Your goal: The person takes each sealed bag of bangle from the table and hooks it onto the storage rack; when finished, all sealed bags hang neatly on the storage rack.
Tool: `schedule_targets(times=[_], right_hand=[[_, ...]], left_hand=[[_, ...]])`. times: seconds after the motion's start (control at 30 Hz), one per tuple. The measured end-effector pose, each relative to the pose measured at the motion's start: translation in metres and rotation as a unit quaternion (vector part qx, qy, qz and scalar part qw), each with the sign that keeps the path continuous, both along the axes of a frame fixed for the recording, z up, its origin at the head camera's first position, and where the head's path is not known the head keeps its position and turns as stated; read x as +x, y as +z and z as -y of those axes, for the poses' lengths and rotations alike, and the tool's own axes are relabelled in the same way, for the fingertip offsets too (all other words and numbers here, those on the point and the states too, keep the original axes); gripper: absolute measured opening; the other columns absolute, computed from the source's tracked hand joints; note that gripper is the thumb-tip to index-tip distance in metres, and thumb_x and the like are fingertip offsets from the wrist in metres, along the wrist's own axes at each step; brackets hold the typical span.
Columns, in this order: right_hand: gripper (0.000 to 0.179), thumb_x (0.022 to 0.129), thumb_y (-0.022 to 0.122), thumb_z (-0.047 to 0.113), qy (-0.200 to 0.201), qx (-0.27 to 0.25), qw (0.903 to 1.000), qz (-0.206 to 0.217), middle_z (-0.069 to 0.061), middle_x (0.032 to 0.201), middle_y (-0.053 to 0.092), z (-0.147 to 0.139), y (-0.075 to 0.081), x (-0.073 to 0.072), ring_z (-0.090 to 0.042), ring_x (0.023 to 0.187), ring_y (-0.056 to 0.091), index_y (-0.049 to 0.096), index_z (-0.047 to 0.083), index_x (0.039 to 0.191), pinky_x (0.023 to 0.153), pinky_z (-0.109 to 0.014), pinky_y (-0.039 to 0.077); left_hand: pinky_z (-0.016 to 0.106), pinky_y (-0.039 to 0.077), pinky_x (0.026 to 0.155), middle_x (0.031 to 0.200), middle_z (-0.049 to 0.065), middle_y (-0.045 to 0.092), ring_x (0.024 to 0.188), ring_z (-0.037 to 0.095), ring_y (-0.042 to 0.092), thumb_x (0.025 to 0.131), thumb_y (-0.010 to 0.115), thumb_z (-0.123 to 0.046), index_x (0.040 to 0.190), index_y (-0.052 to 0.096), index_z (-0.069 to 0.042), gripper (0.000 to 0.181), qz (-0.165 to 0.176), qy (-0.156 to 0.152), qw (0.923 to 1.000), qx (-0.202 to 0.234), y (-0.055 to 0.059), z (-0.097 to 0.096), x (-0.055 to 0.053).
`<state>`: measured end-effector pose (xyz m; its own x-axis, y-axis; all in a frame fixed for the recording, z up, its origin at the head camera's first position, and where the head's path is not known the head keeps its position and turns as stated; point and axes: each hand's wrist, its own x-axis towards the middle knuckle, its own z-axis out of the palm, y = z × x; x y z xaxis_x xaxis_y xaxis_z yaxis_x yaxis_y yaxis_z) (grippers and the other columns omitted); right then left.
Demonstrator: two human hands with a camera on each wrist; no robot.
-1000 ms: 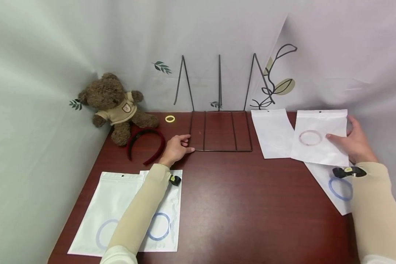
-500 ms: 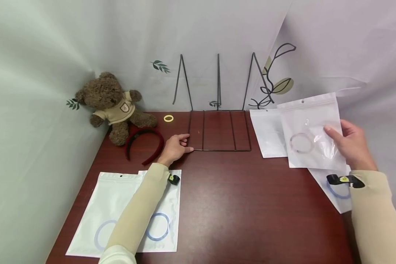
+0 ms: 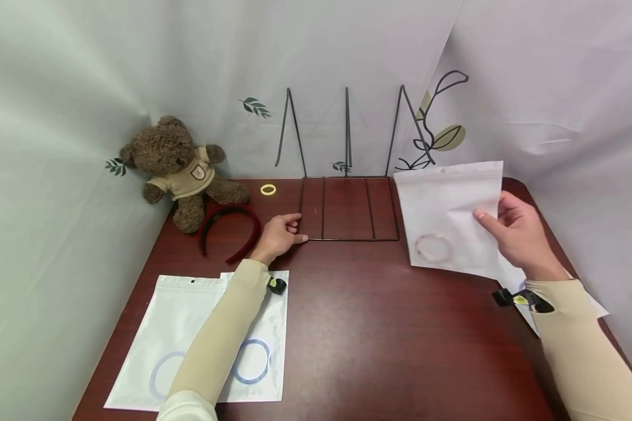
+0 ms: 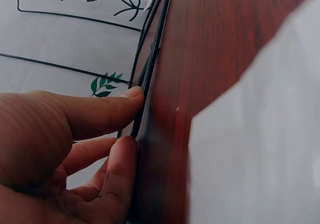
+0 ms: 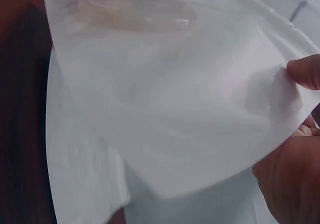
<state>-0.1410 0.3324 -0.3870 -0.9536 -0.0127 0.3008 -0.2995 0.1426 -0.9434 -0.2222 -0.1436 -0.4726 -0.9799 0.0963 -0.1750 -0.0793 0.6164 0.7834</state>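
Observation:
My right hand (image 3: 526,234) pinches the right edge of a white zip bag (image 3: 453,204) between thumb and fingers, raised above the table's right side. A pale pinkish ring shape (image 3: 420,248) shows through the bag's lower left. In the right wrist view the bag (image 5: 165,98) slants across, with more white bag material below. On the left, my left hand (image 3: 278,238) holds the near left corner of a black wire rack (image 3: 347,240). Thumb and fingertips meet the rack's wire (image 4: 155,48) in the left wrist view. Another bag (image 3: 513,275) is mostly hidden behind my right hand and sleeve.
Two white bags (image 3: 181,316) with bluish rings lie at the front left, partly under my left sleeve. A teddy bear (image 3: 163,152), a dark red headband (image 3: 253,234) and a small yellow ring (image 3: 263,192) are at the back left. Fabric walls surround the table (image 3: 390,333).
My right hand has lifted the top bag from the right-hand group and carried it left towards the rack, now covering the bag behind it. My left hand has stayed at the rack's corner.

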Motion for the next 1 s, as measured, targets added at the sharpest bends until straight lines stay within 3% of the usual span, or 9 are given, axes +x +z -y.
schedule_targets(times=[0.33,0.63,0.8,1.0], right_hand=[[0.026,0.095,0.073,-0.005,0.036,-0.026,0.9989,-0.013,0.003,0.088,0.075,0.056,0.003,0.004,-0.007,0.063,0.073,0.073,0.011,0.115,0.056,-0.021,0.058],[0.031,0.095,0.065,-0.015,0.091,-0.055,0.9938,-0.03,0.001,0.092,0.077,0.097,0.01,-0.003,-0.009,0.066,0.075,0.072,0.008,0.115,0.057,-0.024,0.059],[0.026,0.098,0.066,-0.009,0.11,-0.049,0.9925,-0.02,0.001,0.093,0.075,0.116,0.015,-0.007,-0.009,0.07,0.076,0.07,0.008,0.117,0.058,-0.026,0.06],[0.021,0.1,0.067,-0.001,0.106,-0.045,0.9933,0.002,-0.002,0.095,0.074,0.132,0.014,-0.017,-0.011,0.075,0.077,0.068,0.007,0.119,0.062,-0.028,0.062]], left_hand=[[0.037,0.05,0.094,0.126,0.012,0.065,0.109,0.026,0.061,0.087,0.087,-0.012,0.15,0.061,-0.013,0.068,0.001,0.001,1.0,0.001,-0.003,0.001,-0.002],[0.038,0.05,0.095,0.126,0.012,0.065,0.11,0.027,0.061,0.088,0.086,-0.012,0.151,0.06,-0.013,0.068,-0.002,-0.002,1.0,0.0,-0.002,0.001,-0.004],[0.038,0.05,0.094,0.125,0.012,0.064,0.109,0.027,0.06,0.088,0.086,-0.011,0.151,0.06,-0.012,0.068,0.001,-0.001,1.0,0.006,-0.001,0.001,-0.003],[0.038,0.049,0.095,0.128,0.012,0.064,0.112,0.027,0.061,0.088,0.085,-0.01,0.152,0.059,-0.013,0.069,0.01,0.001,0.9998,0.014,0.001,0.001,-0.002]])
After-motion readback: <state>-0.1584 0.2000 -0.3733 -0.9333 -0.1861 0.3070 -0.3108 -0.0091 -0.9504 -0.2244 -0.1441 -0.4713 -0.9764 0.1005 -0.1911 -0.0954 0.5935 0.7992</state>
